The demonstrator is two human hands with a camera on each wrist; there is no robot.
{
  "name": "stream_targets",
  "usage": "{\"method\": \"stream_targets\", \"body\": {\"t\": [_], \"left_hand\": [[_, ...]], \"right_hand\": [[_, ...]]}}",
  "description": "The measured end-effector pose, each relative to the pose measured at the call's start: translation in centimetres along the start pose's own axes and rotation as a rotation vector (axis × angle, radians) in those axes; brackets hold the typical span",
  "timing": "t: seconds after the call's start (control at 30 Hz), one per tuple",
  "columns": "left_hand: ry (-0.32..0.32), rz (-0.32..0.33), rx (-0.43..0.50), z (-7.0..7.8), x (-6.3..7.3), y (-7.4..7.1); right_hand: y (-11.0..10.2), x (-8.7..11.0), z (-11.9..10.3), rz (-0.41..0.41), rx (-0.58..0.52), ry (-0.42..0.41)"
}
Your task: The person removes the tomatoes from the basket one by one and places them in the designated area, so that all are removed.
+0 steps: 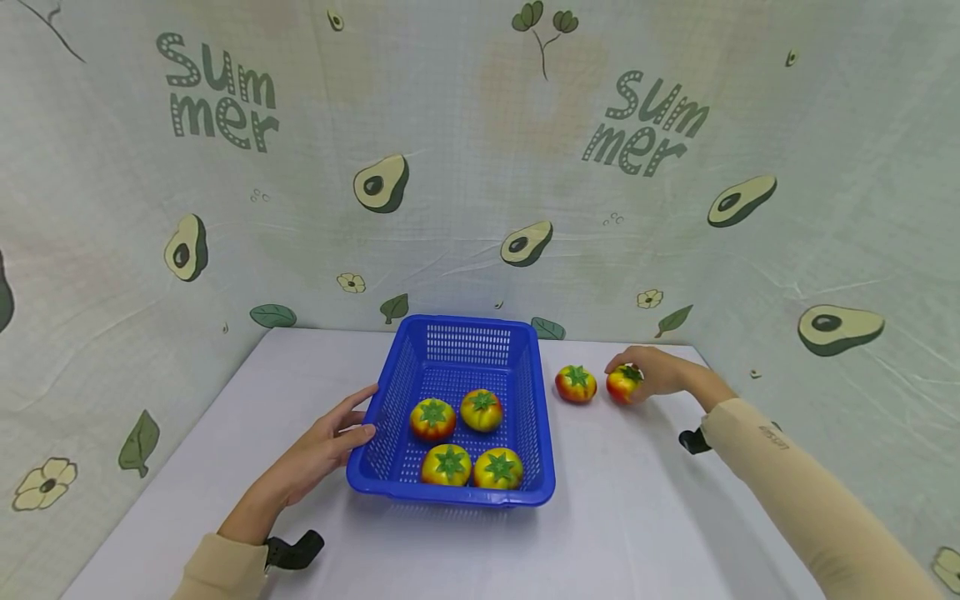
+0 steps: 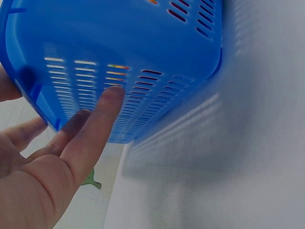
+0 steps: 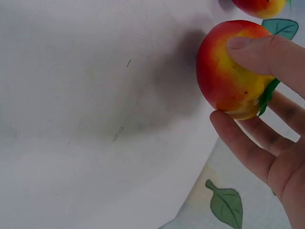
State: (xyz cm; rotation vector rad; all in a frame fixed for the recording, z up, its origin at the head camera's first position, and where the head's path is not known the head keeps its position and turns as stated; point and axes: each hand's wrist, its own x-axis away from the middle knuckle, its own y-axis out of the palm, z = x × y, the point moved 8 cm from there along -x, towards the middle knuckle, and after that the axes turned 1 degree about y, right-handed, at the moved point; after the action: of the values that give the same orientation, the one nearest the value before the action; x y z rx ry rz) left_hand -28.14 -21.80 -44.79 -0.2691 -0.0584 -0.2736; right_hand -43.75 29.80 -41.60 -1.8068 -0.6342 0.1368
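Note:
My left hand (image 1: 326, 450) is at the left side of a blue plastic basket (image 1: 547, 433), the thumb over its rim. In the left wrist view, fingers (image 2: 102, 114) of that hand lie against the slotted outer wall. Inside the basket sit several red-and-yellow fruits (image 1: 432, 419) with green star-shaped tops, like tomatoes or persimmons. To the right, my right hand (image 1: 656, 371) grips another such fruit (image 3: 228, 71) between the thumb and the other fingers. Whether that fruit touches the table cannot be told. One more fruit (image 1: 576, 384) lies on the table between the basket and the right hand.
A white-covered table (image 1: 615, 517) bears everything. Behind it and at both sides hangs a pale cloth (image 1: 450, 108) printed with avocados, leaves and lettering. Dark devices (image 1: 296, 550) are strapped at both wrists.

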Motion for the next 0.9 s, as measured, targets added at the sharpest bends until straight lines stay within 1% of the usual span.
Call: {"method": "stream_targets", "body": {"t": [0.2, 0.3, 0.47, 0.53, 0.9], "left_hand": [[0.001, 0.0, 0.0, -0.02, 0.01, -0.01], [0.0, -0.002, 0.001, -0.02, -0.01, 0.01], [-0.002, -0.003, -0.001, -0.02, -0.07, 0.03], [-0.003, -0.001, -0.006, -0.03, -0.1, 0.02], [-0.008, 0.01, -0.018, -0.04, -0.11, -0.01]], "right_hand": [[0.0, 0.04, 0.0, 0.0, -0.01, 0.003], [0.07, 0.02, -0.05, 0.001, -0.012, -0.014], [0.4, -0.08, 0.19, -0.004, -0.015, -0.013], [0.55, -0.1, 0.31, -0.008, -0.02, 0.002], [0.64, 0.0, 0.25, -0.016, -0.032, 0.019]]}}
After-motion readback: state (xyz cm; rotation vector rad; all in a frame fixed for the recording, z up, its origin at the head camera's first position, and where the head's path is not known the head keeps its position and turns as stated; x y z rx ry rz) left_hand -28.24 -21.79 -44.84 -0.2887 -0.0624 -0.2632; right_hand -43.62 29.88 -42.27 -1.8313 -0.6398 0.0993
